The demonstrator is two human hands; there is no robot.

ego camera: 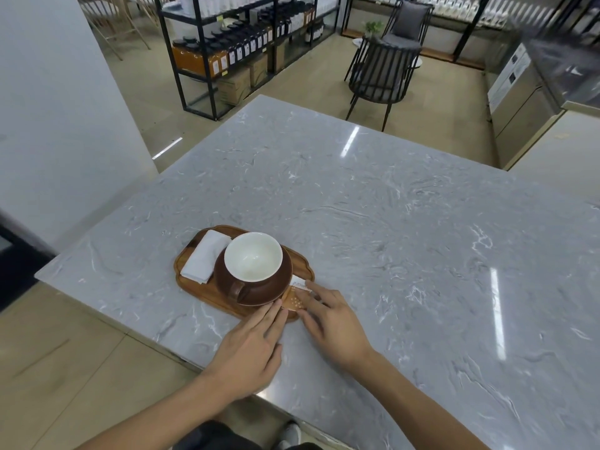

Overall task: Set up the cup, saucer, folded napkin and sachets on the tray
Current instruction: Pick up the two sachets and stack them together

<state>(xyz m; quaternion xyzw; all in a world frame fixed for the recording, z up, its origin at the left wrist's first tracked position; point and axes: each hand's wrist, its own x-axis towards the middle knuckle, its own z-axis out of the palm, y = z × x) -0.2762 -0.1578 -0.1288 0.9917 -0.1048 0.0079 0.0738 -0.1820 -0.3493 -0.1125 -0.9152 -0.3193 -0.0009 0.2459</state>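
Squaring sachets [298, 297] at wooden tray's [194, 289] near-right end, beside brown cup [253, 264] on saucer [285, 277], napkin [205, 260] opposite: left hand [250, 349], right hand [331, 326], fingers flat, gripping nothing; next, judged, light aligning nudge.

Both your forearms reach in bare from the bottom edge, converging toward the middle. Your left hand [251, 347] lies palm down, fingers [271, 315] straight and held together, pointing forward and a little right. Your right hand [332, 323] is also palm down, fingers [313, 289] spread and angled forward-left, thumb tucked toward the left hand. Neither hand is closed around anything. The fingertips of both nearly meet.
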